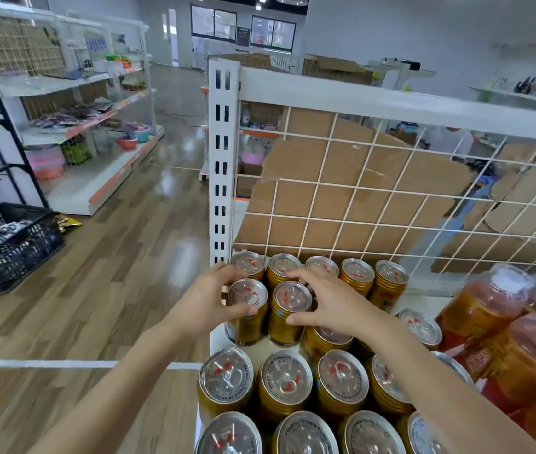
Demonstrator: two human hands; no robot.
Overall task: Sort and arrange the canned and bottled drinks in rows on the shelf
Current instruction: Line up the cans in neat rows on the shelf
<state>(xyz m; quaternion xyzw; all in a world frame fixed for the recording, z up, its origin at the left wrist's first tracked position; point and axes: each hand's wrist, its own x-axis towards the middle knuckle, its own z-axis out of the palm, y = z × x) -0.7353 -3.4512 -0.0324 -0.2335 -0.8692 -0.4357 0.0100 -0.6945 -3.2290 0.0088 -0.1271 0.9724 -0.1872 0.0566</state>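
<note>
Just right of the white post (224,158), at its foot, two gold cans are upright side by side at the left end of the shelf (418,301), each held by one hand. The left hand (209,299) grips the left can (247,301), the one nearest the post, with its thumb across the front and its fingers curled round the back. The right hand (325,306) grips the right can (291,298), thumb low on its side and fingers hooked over the rim. Behind them a back row (358,275) of five cans runs rightward from the post along the mesh (391,198), which has cardboard (341,165) behind it. More cans (284,378) crowd nearer the camera. Bottles (489,299) of orange drink stand far right of the post, and a black crate (4,250) sits well to its left.
</note>
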